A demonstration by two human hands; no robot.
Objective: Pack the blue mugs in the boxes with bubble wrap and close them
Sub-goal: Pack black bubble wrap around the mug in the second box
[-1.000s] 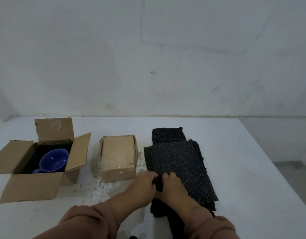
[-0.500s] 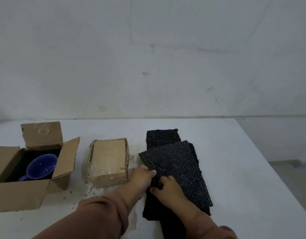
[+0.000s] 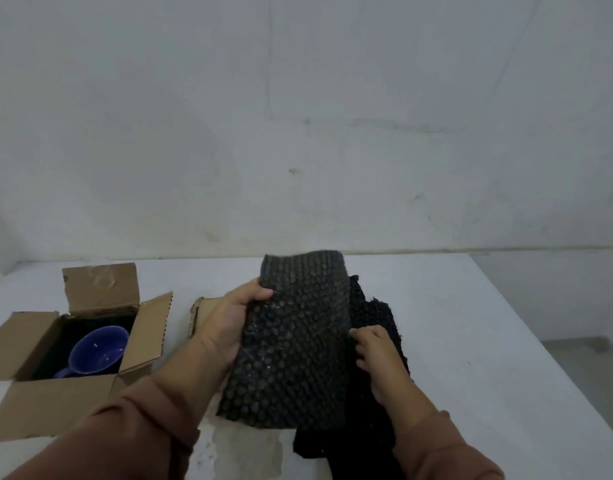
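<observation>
My left hand (image 3: 225, 323) grips the left edge of a black bubble wrap sheet (image 3: 294, 344) and holds it up off the table, thumb on its front. My right hand (image 3: 377, 355) pinches the sheet's right edge, over the pile of black bubble wrap (image 3: 371, 317) that lies on the table. An open cardboard box (image 3: 49, 400) at the left holds a blue mug (image 3: 97, 349) on dark lining. A closed cardboard box (image 3: 199, 310) stands in the middle, mostly hidden behind my left hand and the raised sheet.
The white table (image 3: 471, 358) ends at a right edge with floor beyond. A pale wall runs along the table's back edge. Stains mark the tabletop near the front.
Both hands have lifted the top bubble wrap sheet off the pile and raised it toward me. It now covers most of the closed box.
</observation>
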